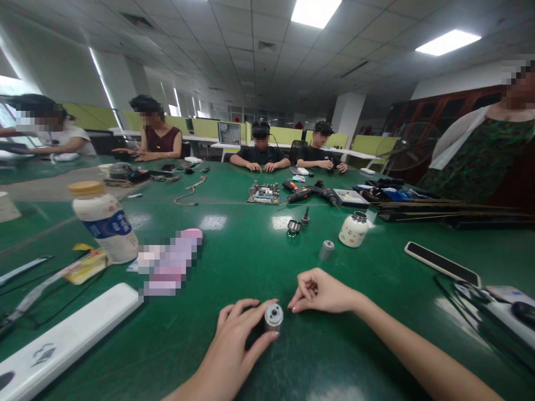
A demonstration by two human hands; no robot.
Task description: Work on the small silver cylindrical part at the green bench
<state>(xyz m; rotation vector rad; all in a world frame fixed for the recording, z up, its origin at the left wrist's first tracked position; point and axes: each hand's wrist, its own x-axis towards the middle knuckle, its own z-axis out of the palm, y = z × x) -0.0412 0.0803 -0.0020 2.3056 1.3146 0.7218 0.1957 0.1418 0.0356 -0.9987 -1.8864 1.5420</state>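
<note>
My left hand (246, 331) is closed around a small silver metal cylinder (274, 317), thumb on the near side and fingers on the far side. The cylinder stands upright on the green table, and its flat top has dark holes and a round centre. Just to its right, my right hand (315, 292) is pinched, thumb against fingertips, apart from the cylinder. Whatever lies in that pinch is hidden or too small to make out. Beyond my right hand stands a second grey metal cylinder (326, 250).
A cream jar (353, 229), a steel ring-shaped part (293, 226) and a dark small part (306, 216) stand farther back. Behind them are a circuit board (263, 193) and power drills (311, 192). Left are a bottle (106, 225) and white power strip (71, 340); right, a phone (442, 264).
</note>
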